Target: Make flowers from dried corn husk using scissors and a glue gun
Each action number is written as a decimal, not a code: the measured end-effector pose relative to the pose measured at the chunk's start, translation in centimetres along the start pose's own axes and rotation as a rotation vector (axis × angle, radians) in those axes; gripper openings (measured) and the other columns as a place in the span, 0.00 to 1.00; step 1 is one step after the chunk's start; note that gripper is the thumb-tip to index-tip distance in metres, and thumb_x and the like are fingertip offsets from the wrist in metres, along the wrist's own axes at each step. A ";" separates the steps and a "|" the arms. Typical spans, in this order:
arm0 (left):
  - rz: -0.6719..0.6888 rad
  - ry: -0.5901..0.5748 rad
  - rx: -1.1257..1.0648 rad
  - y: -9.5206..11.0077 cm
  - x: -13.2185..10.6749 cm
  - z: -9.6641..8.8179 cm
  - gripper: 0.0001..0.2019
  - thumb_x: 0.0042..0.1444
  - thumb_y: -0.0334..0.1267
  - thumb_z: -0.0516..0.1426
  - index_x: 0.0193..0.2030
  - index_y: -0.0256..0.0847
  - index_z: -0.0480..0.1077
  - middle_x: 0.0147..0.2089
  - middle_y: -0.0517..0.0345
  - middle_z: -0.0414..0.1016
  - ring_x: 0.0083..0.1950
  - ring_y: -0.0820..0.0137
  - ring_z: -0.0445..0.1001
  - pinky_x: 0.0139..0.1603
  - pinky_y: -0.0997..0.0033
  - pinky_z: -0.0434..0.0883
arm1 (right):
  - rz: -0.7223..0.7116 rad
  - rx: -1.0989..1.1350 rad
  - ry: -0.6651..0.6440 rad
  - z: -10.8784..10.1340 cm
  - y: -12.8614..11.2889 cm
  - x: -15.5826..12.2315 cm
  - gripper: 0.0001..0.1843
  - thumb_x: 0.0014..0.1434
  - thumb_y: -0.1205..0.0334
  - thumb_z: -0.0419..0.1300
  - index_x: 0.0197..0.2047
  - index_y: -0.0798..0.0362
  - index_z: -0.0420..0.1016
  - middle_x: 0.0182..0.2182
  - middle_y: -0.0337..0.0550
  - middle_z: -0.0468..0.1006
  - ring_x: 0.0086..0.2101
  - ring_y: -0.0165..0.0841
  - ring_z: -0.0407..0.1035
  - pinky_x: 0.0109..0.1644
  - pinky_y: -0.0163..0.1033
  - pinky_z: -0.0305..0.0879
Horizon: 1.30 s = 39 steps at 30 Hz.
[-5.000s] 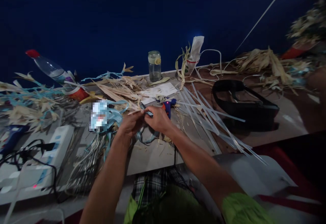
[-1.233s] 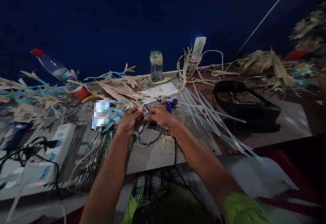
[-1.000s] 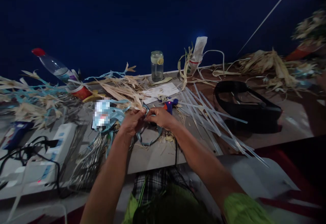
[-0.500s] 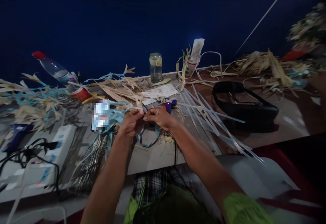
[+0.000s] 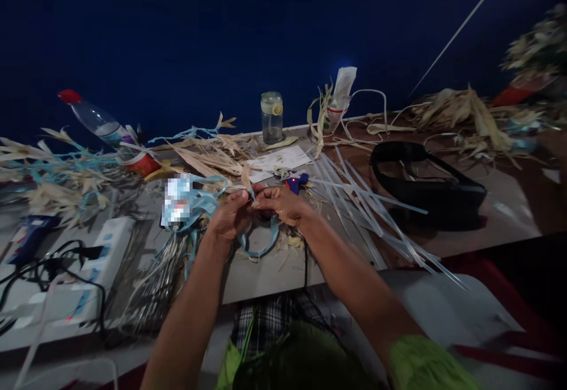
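Observation:
My left hand [image 5: 229, 217] and my right hand [image 5: 282, 203] meet fingertip to fingertip over the grey table [image 5: 266, 272]. Both are closed in a pinch on a small dry husk piece [image 5: 246, 178] joined to a light blue ribbon [image 5: 261, 247]. The ribbon hangs from my fingers in a loop down to the table. A blue glue gun [image 5: 294, 182] with a lit red lamp lies just behind my right hand. More blue ribbon [image 5: 200, 198] is heaped to the left of my left hand.
Dry husks [image 5: 208, 155] and a paper sheet [image 5: 277, 159] lie behind. A glass jar [image 5: 271, 117], clear glue sticks [image 5: 363, 201], a black strap [image 5: 425, 180], a power strip [image 5: 95, 254], a wire bundle [image 5: 153, 283] and a red-capped bottle [image 5: 95, 120] surround them.
My hands stayed together, working the husk piece and ribbon. The husk tip now stands up above my fingers, and the ribbon loop under them has shifted a little.

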<state>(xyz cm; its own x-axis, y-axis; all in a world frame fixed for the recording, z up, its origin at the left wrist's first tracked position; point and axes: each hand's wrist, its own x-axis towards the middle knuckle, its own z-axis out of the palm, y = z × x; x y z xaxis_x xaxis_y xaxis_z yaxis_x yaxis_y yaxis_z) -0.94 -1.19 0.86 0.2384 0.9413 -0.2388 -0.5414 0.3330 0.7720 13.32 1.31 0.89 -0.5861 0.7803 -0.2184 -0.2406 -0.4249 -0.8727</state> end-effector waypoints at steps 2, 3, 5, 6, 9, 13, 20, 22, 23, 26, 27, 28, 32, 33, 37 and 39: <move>0.006 0.027 0.012 -0.1 0.3 -0.3 0.15 0.35 0.37 0.67 0.32 0.33 0.74 0.23 0.60 0.70 0.24 0.77 0.67 0.30 0.74 0.68 | 0.002 -0.005 -0.011 -0.1 0.1 0.1 0.17 0.31 0.58 0.70 0.21 0.58 0.68 0.17 0.32 0.67 0.20 0.21 0.55 0.26 0.31 0.47; 0.011 0.044 0.019 -0.2 0.4 -0.4 0.14 0.34 0.36 0.67 0.30 0.33 0.74 0.24 0.60 0.71 0.24 0.78 0.67 0.29 0.75 0.68 | -0.003 -0.011 -0.013 -0.1 0.3 0.1 0.17 0.31 0.58 0.70 0.21 0.57 0.68 0.16 0.31 0.66 0.19 0.21 0.54 0.25 0.31 0.46; 0.021 0.075 0.034 -0.3 0.7 -0.5 0.13 0.33 0.36 0.67 0.28 0.34 0.73 0.24 0.60 0.71 0.24 0.78 0.67 0.28 0.76 0.67 | -0.019 -0.049 -0.003 -0.3 0.6 0.4 0.17 0.33 0.58 0.69 0.20 0.57 0.66 0.14 0.29 0.62 0.19 0.20 0.50 0.25 0.32 0.44; 0.030 0.090 0.038 -0.5 0.9 -0.5 0.12 0.34 0.36 0.67 0.26 0.34 0.72 0.23 0.61 0.71 0.24 0.78 0.67 0.28 0.76 0.66 | -0.028 -0.087 0.010 -0.3 0.8 0.5 0.16 0.34 0.57 0.68 0.20 0.56 0.66 0.14 0.29 0.61 0.18 0.20 0.49 0.25 0.32 0.44; 0.078 0.176 0.067 -1.0 1.4 -0.4 0.12 0.33 0.34 0.67 0.22 0.35 0.68 0.20 0.64 0.68 0.22 0.79 0.66 0.27 0.78 0.64 | -0.090 -0.291 0.103 -0.6 1.3 0.8 0.13 0.38 0.57 0.65 0.22 0.56 0.67 0.15 0.29 0.60 0.20 0.22 0.50 0.26 0.32 0.45; 0.102 0.282 0.191 -1.5 1.6 -0.6 0.13 0.34 0.36 0.67 0.23 0.35 0.66 0.19 0.64 0.67 0.22 0.78 0.65 0.27 0.78 0.63 | -0.237 -0.611 0.201 -0.7 1.5 1.0 0.08 0.45 0.60 0.59 0.23 0.57 0.70 0.17 0.32 0.61 0.24 0.24 0.54 0.29 0.32 0.48; -0.014 0.054 0.057 -0.4 0.5 -0.2 0.19 0.35 0.38 0.67 0.36 0.34 0.72 0.29 0.58 0.72 0.29 0.75 0.69 0.31 0.76 0.66 | -0.176 -0.397 0.174 -0.4 0.7 0.5 0.06 0.40 0.62 0.63 0.22 0.56 0.72 0.20 0.34 0.69 0.26 0.25 0.60 0.34 0.32 0.55; 0.001 0.035 0.060 -0.2 0.4 -0.1 0.19 0.37 0.38 0.66 0.38 0.33 0.72 0.30 0.57 0.72 0.29 0.76 0.69 0.30 0.78 0.65 | -0.123 -0.232 0.146 -0.3 0.5 0.4 0.10 0.36 0.60 0.65 0.21 0.56 0.71 0.19 0.33 0.70 0.25 0.25 0.61 0.34 0.33 0.57; 0.021 0.042 0.078 -0.2 0.4 0.0 0.17 0.38 0.38 0.66 0.36 0.33 0.73 0.30 0.58 0.72 0.29 0.77 0.68 0.29 0.79 0.64 | -0.100 -0.178 0.132 -0.4 0.5 0.4 0.12 0.34 0.59 0.67 0.21 0.56 0.70 0.19 0.33 0.69 0.24 0.25 0.61 0.33 0.33 0.56; 0.070 0.082 0.142 -0.3 0.5 -0.2 0.12 0.39 0.36 0.66 0.31 0.34 0.71 0.27 0.61 0.69 0.26 0.80 0.65 0.26 0.81 0.61 | -0.067 -0.140 0.116 -0.6 0.5 0.5 0.16 0.31 0.58 0.69 0.20 0.57 0.68 0.16 0.31 0.66 0.21 0.23 0.57 0.29 0.32 0.53; 0.072 0.096 0.164 -0.3 0.6 -0.3 0.12 0.39 0.36 0.66 0.30 0.35 0.70 0.26 0.62 0.68 0.25 0.81 0.64 0.25 0.81 0.60 | -0.059 -0.150 0.111 -0.7 0.5 0.5 0.17 0.31 0.57 0.69 0.20 0.57 0.68 0.16 0.31 0.65 0.20 0.22 0.55 0.27 0.32 0.51; 0.068 0.112 0.187 -0.2 0.6 -0.4 0.12 0.38 0.37 0.66 0.29 0.35 0.70 0.25 0.63 0.67 0.23 0.81 0.63 0.24 0.82 0.59 | -0.048 -0.157 0.102 -0.8 0.5 0.5 0.17 0.32 0.56 0.69 0.20 0.57 0.68 0.15 0.30 0.64 0.19 0.21 0.53 0.26 0.32 0.49; 0.068 0.172 0.280 0.4 0.5 -0.7 0.14 0.37 0.40 0.66 0.28 0.35 0.68 0.22 0.64 0.65 0.20 0.82 0.60 0.21 0.81 0.56 | 0.004 -0.106 0.105 -1.0 0.1 0.4 0.22 0.34 0.52 0.69 0.17 0.55 0.61 0.12 0.27 0.54 0.17 0.20 0.46 0.23 0.32 0.44; 0.073 0.183 0.298 0.6 0.4 -0.7 0.14 0.37 0.41 0.66 0.28 0.35 0.68 0.23 0.64 0.65 0.19 0.82 0.60 0.20 0.81 0.56 | 0.009 -0.098 0.122 -1.0 0.0 0.4 0.22 0.33 0.52 0.69 0.16 0.55 0.60 0.12 0.26 0.53 0.17 0.20 0.46 0.23 0.32 0.44; 0.075 0.200 0.358 0.8 0.4 -1.1 0.14 0.39 0.41 0.65 0.29 0.35 0.69 0.23 0.62 0.67 0.18 0.83 0.59 0.19 0.81 0.54 | 0.030 -0.092 0.147 -1.0 -0.2 0.3 0.20 0.30 0.55 0.70 0.20 0.57 0.67 0.14 0.29 0.61 0.18 0.20 0.51 0.24 0.32 0.47; 0.053 0.199 0.377 0.8 0.4 -1.2 0.14 0.40 0.42 0.65 0.30 0.35 0.69 0.22 0.62 0.66 0.17 0.83 0.58 0.17 0.81 0.52 | 0.044 -0.088 0.148 -1.1 -0.1 0.3 0.19 0.29 0.56 0.71 0.21 0.58 0.69 0.15 0.30 0.64 0.19 0.21 0.53 0.24 0.32 0.48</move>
<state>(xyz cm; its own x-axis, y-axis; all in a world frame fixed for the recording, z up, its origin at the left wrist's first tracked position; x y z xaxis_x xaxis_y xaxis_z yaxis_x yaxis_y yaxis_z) -2.27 -0.52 0.66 0.0379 0.9612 -0.2731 -0.2077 0.2749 0.9388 14.02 2.11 0.40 -0.4726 0.8235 -0.3139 -0.1447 -0.4239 -0.8941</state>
